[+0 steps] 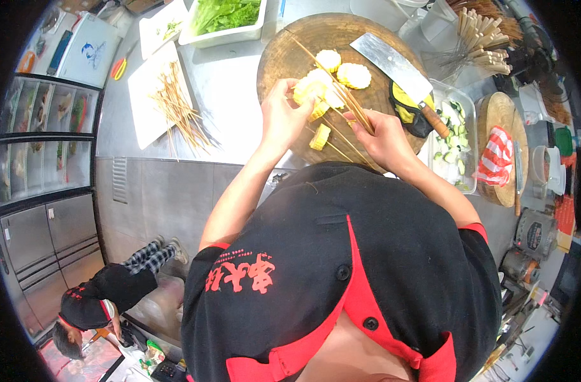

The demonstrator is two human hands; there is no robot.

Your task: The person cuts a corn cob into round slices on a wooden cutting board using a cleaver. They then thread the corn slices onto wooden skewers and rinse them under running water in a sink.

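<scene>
Above a round wooden chopping board (283, 52), my left hand (285, 110) grips a yellow corn piece (314, 86) between thumb and fingers. My right hand (383, 138) is closed around a bundle of bamboo skewers (355, 107), whose shafts pass over the corn. More corn slices (354, 75) lie on the board beyond my hands, and a small corn piece (320, 137) sits nearer me with skewers beside it. Whether a skewer tip is inside the held corn cannot be told. A cleaver (390, 64) rests at the board's right, its wooden handle over a yellow and black cloth item (405, 107).
Left of the board, loose skewers (178, 105) lie on a white cutting board (144, 117). A tub of lettuce (228, 38) stands behind. At right are a clear tray of cut cucumber (472, 114) and a smaller wooden board (498, 107). Another person (113, 296) bends over at lower left.
</scene>
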